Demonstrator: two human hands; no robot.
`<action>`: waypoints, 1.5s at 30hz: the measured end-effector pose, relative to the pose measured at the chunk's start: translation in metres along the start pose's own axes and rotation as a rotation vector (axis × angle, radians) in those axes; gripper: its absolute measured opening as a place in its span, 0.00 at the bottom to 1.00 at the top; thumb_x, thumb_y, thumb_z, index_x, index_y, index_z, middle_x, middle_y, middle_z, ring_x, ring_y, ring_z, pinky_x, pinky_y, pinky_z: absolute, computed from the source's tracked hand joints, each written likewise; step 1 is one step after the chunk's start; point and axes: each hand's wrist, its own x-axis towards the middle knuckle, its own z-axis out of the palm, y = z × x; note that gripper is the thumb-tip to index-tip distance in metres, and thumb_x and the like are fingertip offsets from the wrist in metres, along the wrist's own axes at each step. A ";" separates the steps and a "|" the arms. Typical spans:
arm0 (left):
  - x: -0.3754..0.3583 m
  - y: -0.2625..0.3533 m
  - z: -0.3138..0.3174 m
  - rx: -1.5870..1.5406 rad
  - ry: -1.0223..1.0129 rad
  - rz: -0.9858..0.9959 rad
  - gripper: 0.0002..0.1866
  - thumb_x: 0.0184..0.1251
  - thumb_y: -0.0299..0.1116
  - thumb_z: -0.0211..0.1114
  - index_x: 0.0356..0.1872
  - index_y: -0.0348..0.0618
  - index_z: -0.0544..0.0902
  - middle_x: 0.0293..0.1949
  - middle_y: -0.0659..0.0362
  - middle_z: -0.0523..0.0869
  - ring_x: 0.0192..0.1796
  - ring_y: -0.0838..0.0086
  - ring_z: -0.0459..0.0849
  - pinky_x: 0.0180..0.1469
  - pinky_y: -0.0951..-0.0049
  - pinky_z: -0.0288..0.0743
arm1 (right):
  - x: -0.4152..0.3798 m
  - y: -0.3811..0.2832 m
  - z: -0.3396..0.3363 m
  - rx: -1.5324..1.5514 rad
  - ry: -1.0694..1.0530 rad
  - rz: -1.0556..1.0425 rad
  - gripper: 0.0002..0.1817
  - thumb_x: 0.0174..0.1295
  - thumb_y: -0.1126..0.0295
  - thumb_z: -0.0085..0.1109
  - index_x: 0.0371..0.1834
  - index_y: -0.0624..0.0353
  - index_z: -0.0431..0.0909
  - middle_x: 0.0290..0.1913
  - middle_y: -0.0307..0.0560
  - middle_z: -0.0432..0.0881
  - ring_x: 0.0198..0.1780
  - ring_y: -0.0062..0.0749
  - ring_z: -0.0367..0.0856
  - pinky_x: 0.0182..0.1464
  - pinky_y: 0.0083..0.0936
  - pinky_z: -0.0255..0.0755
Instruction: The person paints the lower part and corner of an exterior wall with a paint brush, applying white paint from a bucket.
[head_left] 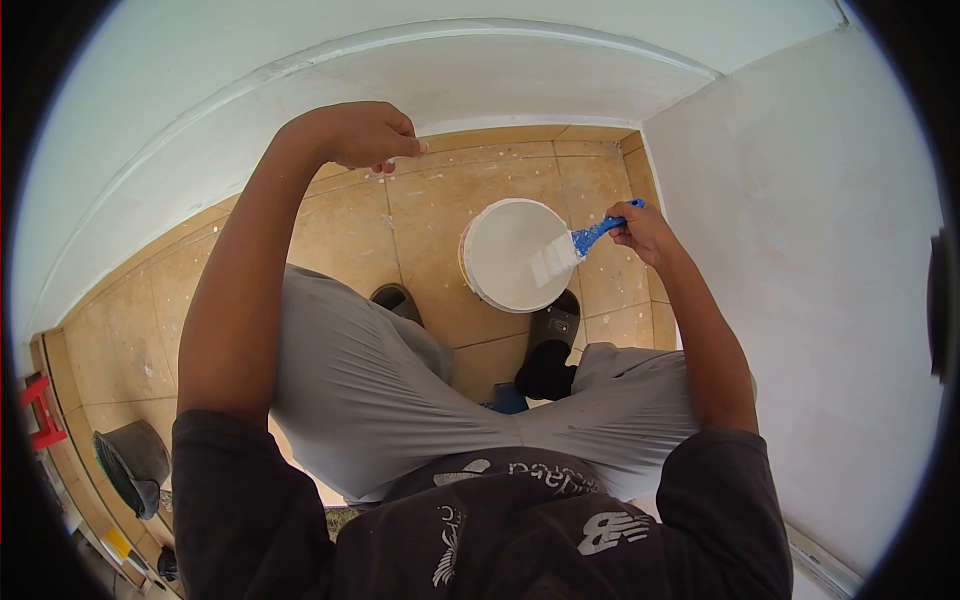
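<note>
My right hand (645, 235) is wrapped round the blue handle of a paintbrush (592, 237). Its wide bristles, coated in white, point down and left over the bucket (468, 262). That round white bucket stands on the floor between my feet and the wall, with white paint (510, 240) inside. Up and to the left, my left hand (370, 138) hangs in front of the low wall, fingers curled in and thumb and fingertip close together. A small whitish spot shows at those fingertips; I cannot tell what they hold.
Tan floor tiles (345, 235) carry white paint specks. White walls (800, 200) meet in a corner at the right. On the left are a dark bucket (140, 460) and a red object (42, 412). My sandalled foot (553, 325) is close beside the paint bucket.
</note>
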 end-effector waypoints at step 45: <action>-0.002 0.000 0.000 0.011 0.022 0.049 0.25 0.71 0.55 0.57 0.42 0.40 0.84 0.34 0.56 0.88 0.37 0.72 0.84 0.44 0.69 0.76 | 0.041 0.061 -0.034 0.246 -0.233 0.140 0.06 0.72 0.67 0.58 0.39 0.58 0.76 0.32 0.38 0.81 0.30 0.22 0.79 0.33 0.16 0.78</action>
